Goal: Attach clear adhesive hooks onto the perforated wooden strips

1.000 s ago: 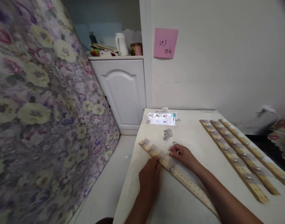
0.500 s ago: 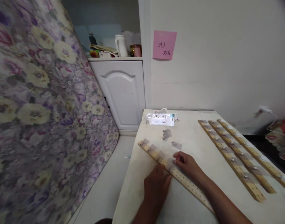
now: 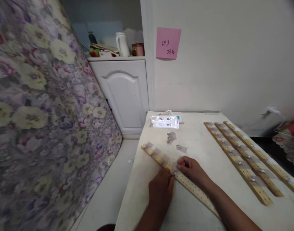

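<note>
A light wooden strip [image 3: 195, 189] with rows of small holes lies slantwise on the white table. Several clear plastic tabs [image 3: 157, 150] with small metal clips sit along its far part. My left hand [image 3: 161, 186] is closed at the strip's near edge, its fingertips by the metal part of one tab; they partly hide what they grip. My right hand [image 3: 189, 166] pinches the outer end of that same clear tab from the strip's other side. Beyond the strip, a loose tab [image 3: 181, 148] and a small group of tabs [image 3: 171, 137] rest on the table.
Three wooden strips [image 3: 240, 163] carrying similar tabs lie side by side at the right. Clear packaging [image 3: 164, 122] is at the table's back edge. A floral curtain [image 3: 53, 112] hangs at the left, beside a white cabinet [image 3: 125, 96]. A plug with cable [image 3: 273, 110] is on the wall.
My left fingers have shifted slightly along the strip's edge and drawn in closer together. My right hand has moved a little to the left. The view has tilted slightly.
</note>
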Action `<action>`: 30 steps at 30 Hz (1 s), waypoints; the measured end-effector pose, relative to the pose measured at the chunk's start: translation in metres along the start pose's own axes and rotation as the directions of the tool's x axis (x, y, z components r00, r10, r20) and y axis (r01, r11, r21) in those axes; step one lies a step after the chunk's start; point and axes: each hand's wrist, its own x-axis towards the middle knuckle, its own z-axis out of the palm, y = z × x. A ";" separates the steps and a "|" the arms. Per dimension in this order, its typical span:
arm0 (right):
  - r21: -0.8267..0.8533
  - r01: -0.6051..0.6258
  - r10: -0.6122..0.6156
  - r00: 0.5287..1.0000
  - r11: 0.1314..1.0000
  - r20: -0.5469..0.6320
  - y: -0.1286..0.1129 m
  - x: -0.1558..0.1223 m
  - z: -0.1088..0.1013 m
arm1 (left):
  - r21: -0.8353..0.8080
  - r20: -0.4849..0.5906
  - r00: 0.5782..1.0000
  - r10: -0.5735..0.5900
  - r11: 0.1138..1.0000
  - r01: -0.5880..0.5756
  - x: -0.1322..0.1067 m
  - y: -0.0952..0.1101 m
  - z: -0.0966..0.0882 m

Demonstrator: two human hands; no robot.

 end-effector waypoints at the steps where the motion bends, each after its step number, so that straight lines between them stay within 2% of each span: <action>1: 0.017 -0.008 0.008 1.000 1.000 0.001 0.000 0.000 0.001 | -0.003 -0.004 1.000 0.006 1.000 -0.006 0.000 0.000 0.000; 8: 0.124 -0.066 0.066 0.998 0.990 0.005 0.001 0.001 0.005 | -0.046 -0.022 0.999 0.036 0.998 -0.037 -0.004 0.000 0.000; 19: 0.071 -0.044 0.044 0.999 0.997 -0.006 0.001 0.001 0.005 | -0.040 -0.006 1.000 -0.017 0.999 0.017 -0.001 -0.001 0.003; 25: 0.031 -0.015 0.015 1.000 0.999 -0.002 0.007 0.003 0.005 | -0.040 -0.034 0.998 0.045 0.998 -0.047 -0.004 -0.005 0.005; 30: 0.037 -0.009 0.010 1.000 0.999 -0.003 0.008 0.003 0.005 | 0.039 -0.032 0.995 0.098 0.995 -0.097 -0.013 -0.008 0.005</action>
